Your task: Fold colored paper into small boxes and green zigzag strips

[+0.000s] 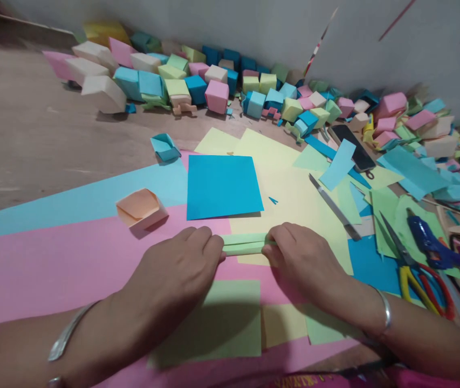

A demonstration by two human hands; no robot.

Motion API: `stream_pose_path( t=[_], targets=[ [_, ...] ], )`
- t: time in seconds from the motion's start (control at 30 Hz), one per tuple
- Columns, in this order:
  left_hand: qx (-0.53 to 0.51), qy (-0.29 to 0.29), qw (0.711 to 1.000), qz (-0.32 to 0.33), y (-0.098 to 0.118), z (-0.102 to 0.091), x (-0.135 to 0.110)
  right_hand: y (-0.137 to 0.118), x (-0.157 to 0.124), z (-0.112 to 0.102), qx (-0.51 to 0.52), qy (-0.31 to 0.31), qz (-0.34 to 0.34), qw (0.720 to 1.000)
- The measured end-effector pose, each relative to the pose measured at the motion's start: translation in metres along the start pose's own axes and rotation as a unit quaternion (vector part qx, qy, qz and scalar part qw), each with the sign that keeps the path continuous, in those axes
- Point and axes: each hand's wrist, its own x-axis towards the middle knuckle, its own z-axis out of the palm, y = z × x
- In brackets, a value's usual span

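Both hands press on a narrow folded strip of light green paper (244,243) lying on pink and yellow sheets. My left hand (181,267) is closed over the strip's left end, fingers curled down. My right hand (304,258) is closed over its right end in the same way. Only the strip's middle shows between the hands. A blue square sheet (221,186) lies flat just beyond the strip. An open peach paper box (141,209) sits to the left, and a small blue paper box (165,146) further back.
Several folded paper cubes (217,96) are heaped along the wall at the back. A craft knife (335,207), scissors with yellow and red handles (413,269), a blue tool (436,245) and a phone (353,145) lie on the right among paper scraps. Bare wooden floor (23,140) is at left.
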Motion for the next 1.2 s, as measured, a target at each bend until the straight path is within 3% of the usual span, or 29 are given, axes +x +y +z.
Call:
stream_pose_path(
  t=[0.23, 0.47, 0.73, 0.93, 1.03, 1.2],
  targets=[
    [-0.07, -0.029, 0.997, -0.026, -0.003, 0.005, -0.003, 0.0, 0.003, -0.001, 0.003, 0.007, 0.0, 1.0],
    [-0.145, -0.06, 0.987, -0.037, -0.002, -0.012, 0.003, 0.001, 0.005, 0.002, -0.012, 0.002, 0.0, 1.0],
    [-0.104, -0.042, 0.993, -0.035, -0.003, -0.006, 0.006, 0.002, 0.007, 0.0, -0.004, -0.016, 0.006, 1.0],
    [-0.065, -0.052, 0.996, -0.02, -0.001, -0.015, 0.01, 0.0, 0.006, -0.004, -0.012, 0.0, 0.024, 1.0],
    [-0.013, -0.029, 0.999, -0.013, 0.002, -0.013, 0.012, -0.002, 0.007, -0.006, -0.04, 0.045, -0.011, 0.998],
    [0.029, 0.053, 0.997, 0.051, 0.007, -0.004, 0.015, -0.009, 0.004, -0.005, -0.087, 0.093, -0.152, 0.98]
  ],
)
